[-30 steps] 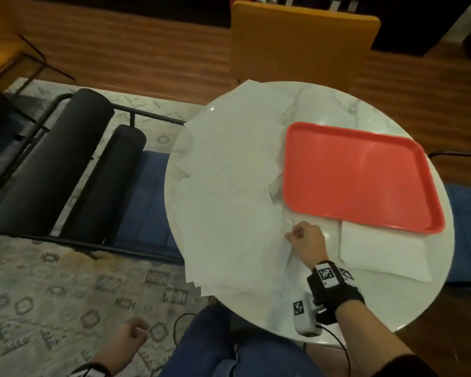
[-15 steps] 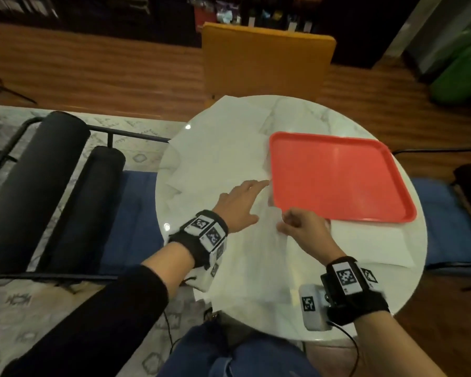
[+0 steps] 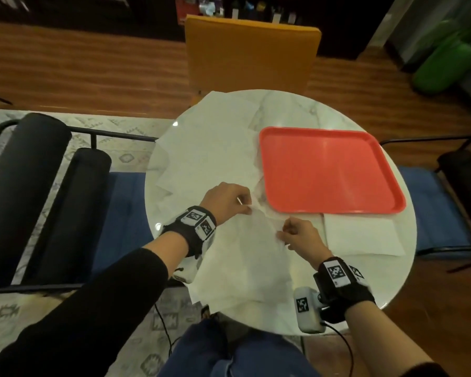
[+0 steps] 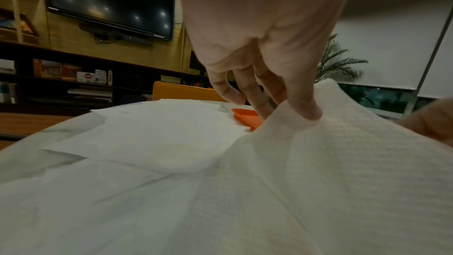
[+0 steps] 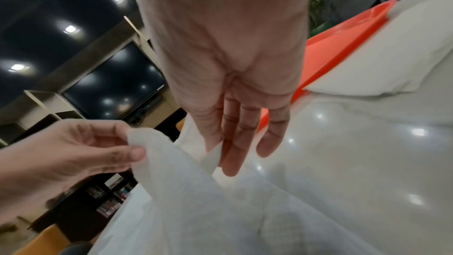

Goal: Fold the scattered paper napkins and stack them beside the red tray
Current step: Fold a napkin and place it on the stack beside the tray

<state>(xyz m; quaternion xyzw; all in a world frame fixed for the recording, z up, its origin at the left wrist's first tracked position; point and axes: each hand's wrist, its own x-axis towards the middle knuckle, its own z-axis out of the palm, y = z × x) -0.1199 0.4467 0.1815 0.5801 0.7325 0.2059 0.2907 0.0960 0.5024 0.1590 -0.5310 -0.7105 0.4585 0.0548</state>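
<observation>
A white paper napkin lies spread on the near side of the round marble table, its far edge lifted. My left hand pinches that edge's left corner between thumb and fingers. My right hand pinches the other corner. Several more napkins lie scattered over the table's left half. The red tray sits on the right half. A folded napkin lies flat just in front of the tray.
An orange chair stands behind the table. Black bolsters on a metal frame lie to the left, with blue cushions on both sides. My knees are under the near table edge.
My left hand came up from beside my knee, reached across the napkins and now pinches the napkin's corner. The right hand kept its pinch and lifted the edge.
</observation>
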